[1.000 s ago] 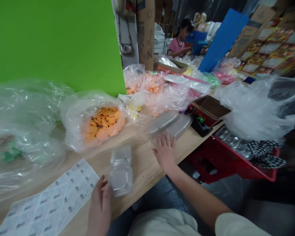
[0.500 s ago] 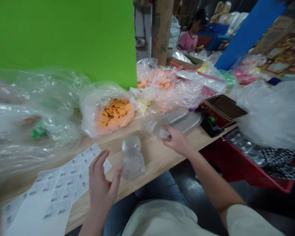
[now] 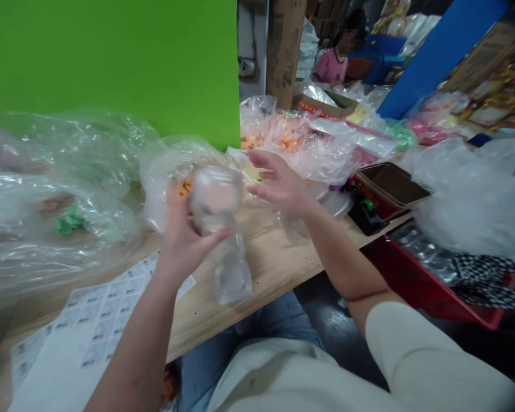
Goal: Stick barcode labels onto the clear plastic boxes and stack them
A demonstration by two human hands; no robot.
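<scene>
Near the front of the orange-disc bag, my left hand [image 3: 182, 237] is wrapped round a clear plastic container [image 3: 217, 197], raised above the table and smeared by motion. A pinkish tone shows through its wall; I cannot make out what causes it. Just to the right, my right hand [image 3: 281, 183] is in the air with fingers apart and nothing in it. Below the raised container an open clear plastic clamshell [image 3: 234, 280] lies on the wooden table [image 3: 278, 269]. More clear plastic packaging [image 3: 294, 229] lies under my right wrist, partly hidden.
A clear bag of orange discs [image 3: 158, 200] stands behind my left hand. Printed label sheets [image 3: 107, 303] lie at left, near a large plastic bag [image 3: 98, 212]. At right are a brown-lidded box [image 3: 395, 183] and a red crate [image 3: 446, 297]. A person [image 3: 332, 66] sits farther back.
My left hand has moved up and forward and now holds a clear container. My right hand, earlier closed on something clear, has risen leftward and opened. The clamshell remains on the table.
</scene>
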